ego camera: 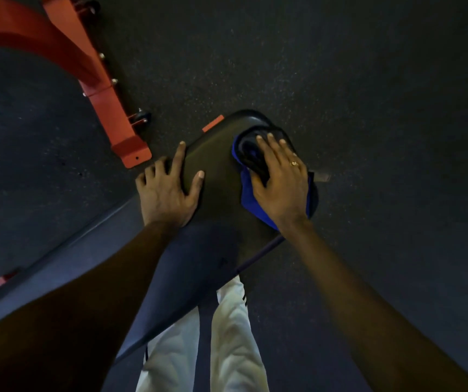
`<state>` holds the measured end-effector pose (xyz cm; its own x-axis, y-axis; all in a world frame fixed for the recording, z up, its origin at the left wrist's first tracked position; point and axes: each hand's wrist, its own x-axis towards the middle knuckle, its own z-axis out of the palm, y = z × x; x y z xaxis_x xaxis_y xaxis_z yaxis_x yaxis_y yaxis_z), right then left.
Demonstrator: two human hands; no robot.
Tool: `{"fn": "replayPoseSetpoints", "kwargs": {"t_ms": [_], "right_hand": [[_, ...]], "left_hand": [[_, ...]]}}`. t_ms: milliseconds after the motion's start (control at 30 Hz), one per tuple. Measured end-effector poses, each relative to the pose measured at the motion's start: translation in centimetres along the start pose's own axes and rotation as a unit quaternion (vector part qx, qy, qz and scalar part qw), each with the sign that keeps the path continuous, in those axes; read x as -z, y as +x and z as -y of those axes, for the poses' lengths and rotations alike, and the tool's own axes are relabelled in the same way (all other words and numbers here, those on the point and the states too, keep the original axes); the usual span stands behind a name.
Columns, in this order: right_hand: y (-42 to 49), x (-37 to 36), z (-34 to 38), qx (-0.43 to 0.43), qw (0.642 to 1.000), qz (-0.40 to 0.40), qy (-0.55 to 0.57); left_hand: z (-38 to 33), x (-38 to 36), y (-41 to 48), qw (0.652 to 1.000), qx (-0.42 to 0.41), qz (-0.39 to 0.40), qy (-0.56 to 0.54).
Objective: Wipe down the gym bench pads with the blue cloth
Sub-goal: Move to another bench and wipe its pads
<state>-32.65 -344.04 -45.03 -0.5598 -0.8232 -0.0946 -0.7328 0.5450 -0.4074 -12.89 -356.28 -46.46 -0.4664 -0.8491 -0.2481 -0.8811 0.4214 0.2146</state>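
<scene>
Head view first: what is each hand doing on the pad point(216, 165)?

— Right hand point(279, 182) lies flat on the blue cloth point(255, 206), fingers spread and pressing it down rather than closed around it. That spreads the push over more cloth, which suits wiping.

— And the cloth itself?

— It sits on the pad's right side, partly bunched near the fingertips, with a corner hanging past the edge by the wrist.

— Left hand point(169, 188)?

— Open too, palm down on the pad's left edge, holding nothing. I judge it is there to brace the body and steady the bench.

— Why lean over so far?

— The pad is low, close to the dark floor point(368, 80); the orange frame point(105, 103) stands off to the left, clear of both hands.

— Progress?

— Cannot tell how much is wiped; the surface shows no clear streaks.
</scene>
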Motion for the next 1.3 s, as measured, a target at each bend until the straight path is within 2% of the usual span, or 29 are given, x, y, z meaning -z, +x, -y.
{"fn": "replayPoseSetpoints", "kwargs": {"t_ms": [100,200,333,367,500,567,733,833,967,1067,1200,1300], "right_hand": [[2.2,-0.4,1.9,-0.026,0.999,0.006,-0.025],[5.4,-1.1,4.2,0.027,0.998,0.02,-0.055],[7.5,-0.7,4.2,0.068,0.995,0.061,-0.038],[7.0,-0.3,3.2,0.059,0.996,0.057,-0.02],[0.4,1.6,-1.2,-0.074,0.995,0.017,0.061],[-0.7,1.6,-1.5,-0.09,0.995,0.022,0.043],[5.3,0.5,0.6,-0.109,0.991,0.006,0.071],[1.6,0.9,-0.7,-0.13,0.99,-0.012,0.056],[-7.4,0.7,-2.2,-0.217,0.97,-0.07,0.088],[-6.7,-0.5,-2.1,-0.281,0.946,-0.109,0.122],[-4.7,-0.5,-2.3,-0.393,0.884,-0.16,0.194],[-9.9,-1.1,0.5,-0.401,0.87,-0.162,0.238]], "left_hand": [[0.2,0.1,0.1,1.0,0.003,0.007,-0.007],[0.0,0.2,0.2,1.0,0.005,0.022,-0.008],[0.3,0.3,0.1,0.999,0.012,0.03,-0.015],[0.3,0.3,0.1,0.999,0.012,0.03,-0.018],[0.2,0.6,0.0,0.999,0.013,0.04,-0.03],[0.2,0.6,0.3,0.999,0.015,0.044,-0.026],[0.1,0.4,0.2,0.999,0.02,0.044,-0.017],[0.0,0.5,0.2,0.998,0.027,0.048,-0.019],[-0.3,0.2,0.2,0.998,0.034,0.045,-0.01],[-0.2,0.0,0.2,0.999,0.036,0.04,-0.006],[-0.1,-0.3,0.1,0.999,0.034,0.024,-0.005],[-0.3,-0.3,0.0,0.999,0.028,0.019,-0.003]]}}
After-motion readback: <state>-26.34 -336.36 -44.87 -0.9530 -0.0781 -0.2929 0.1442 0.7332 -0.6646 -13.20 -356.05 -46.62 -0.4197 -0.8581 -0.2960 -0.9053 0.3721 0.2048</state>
